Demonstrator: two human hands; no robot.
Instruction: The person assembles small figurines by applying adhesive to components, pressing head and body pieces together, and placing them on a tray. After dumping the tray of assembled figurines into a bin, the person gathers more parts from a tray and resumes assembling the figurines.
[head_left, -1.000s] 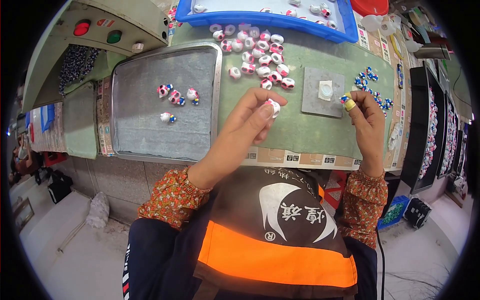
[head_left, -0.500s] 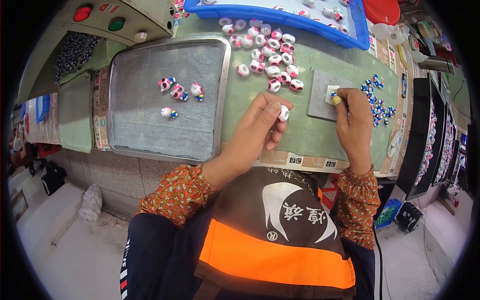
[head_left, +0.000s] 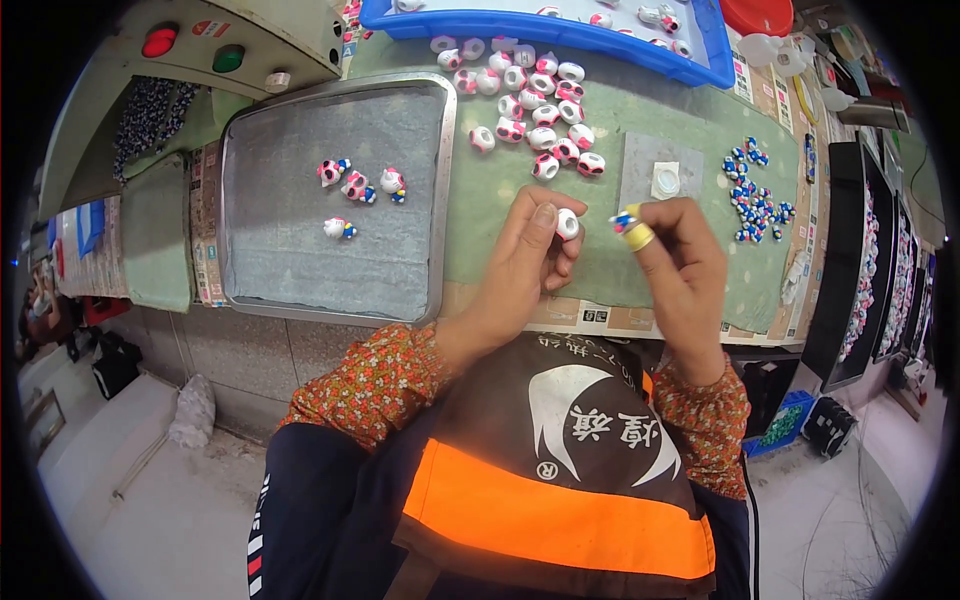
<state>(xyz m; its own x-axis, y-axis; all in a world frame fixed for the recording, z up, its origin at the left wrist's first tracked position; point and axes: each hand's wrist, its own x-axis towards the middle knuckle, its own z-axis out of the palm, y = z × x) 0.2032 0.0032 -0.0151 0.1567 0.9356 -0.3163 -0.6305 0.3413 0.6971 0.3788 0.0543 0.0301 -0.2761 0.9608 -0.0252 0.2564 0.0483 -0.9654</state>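
Note:
Pinched in my left hand (head_left: 528,240) is a white figurine head (head_left: 567,225), its round hole turned toward my right side. My right hand (head_left: 680,265), with yellow wraps on thumb and finger, grips a small blue figurine body (head_left: 625,219) by its end. A short gap separates the two parts. Beyond my right hand, a grey slab (head_left: 640,165) carries a small white square pad with a round pale spot (head_left: 665,180). Loose blue bodies (head_left: 757,205) are heaped to the right. White-and-pink heads (head_left: 543,115) lie spread beyond my left hand.
A metal tray (head_left: 440,220) on the left holds several joined figurines (head_left: 355,185). At the back stands a blue bin (head_left: 560,32) with more heads. A machine panel (head_left: 250,40) with red and green buttons overhangs the far left. Dark trays (head_left: 850,260) stand at the right.
My right hand has come off the pad on the slab and moved left and nearer, carrying the blue body toward the head. My left hand stays nearly in place.

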